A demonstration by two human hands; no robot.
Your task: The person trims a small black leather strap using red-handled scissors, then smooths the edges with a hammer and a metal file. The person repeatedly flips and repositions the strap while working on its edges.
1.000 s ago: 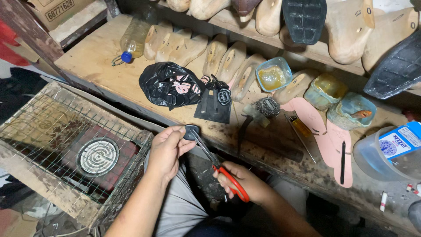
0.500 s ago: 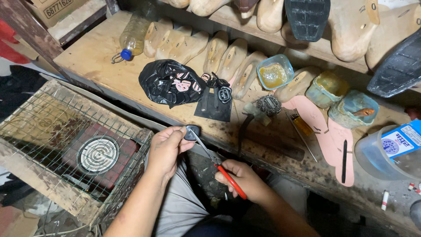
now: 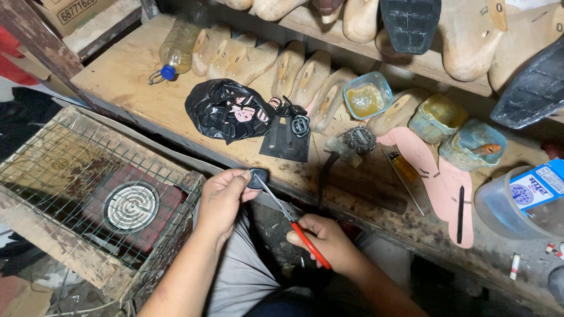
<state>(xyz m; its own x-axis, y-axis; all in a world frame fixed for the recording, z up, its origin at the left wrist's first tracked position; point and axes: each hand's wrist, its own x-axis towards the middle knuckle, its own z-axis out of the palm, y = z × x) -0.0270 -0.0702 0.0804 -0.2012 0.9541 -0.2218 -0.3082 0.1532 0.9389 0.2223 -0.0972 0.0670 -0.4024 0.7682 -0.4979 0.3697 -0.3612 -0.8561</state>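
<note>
You face a worn wooden bench (image 3: 123, 76). On it: a clear plastic bottle (image 3: 176, 50) lying flat, a row of wooden shoe lasts (image 3: 294, 73), a crumpled black plastic bag (image 3: 226, 108), a dark flat square piece (image 3: 286, 141), three glue tubs (image 3: 367, 95) and pink insole cutouts (image 3: 432, 170).

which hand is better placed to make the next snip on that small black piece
Right, probably. The right hand already grips the red-handled scissors, blades reaching the black piece. The left hand pinches that piece, so it seems best left steadying.
</note>
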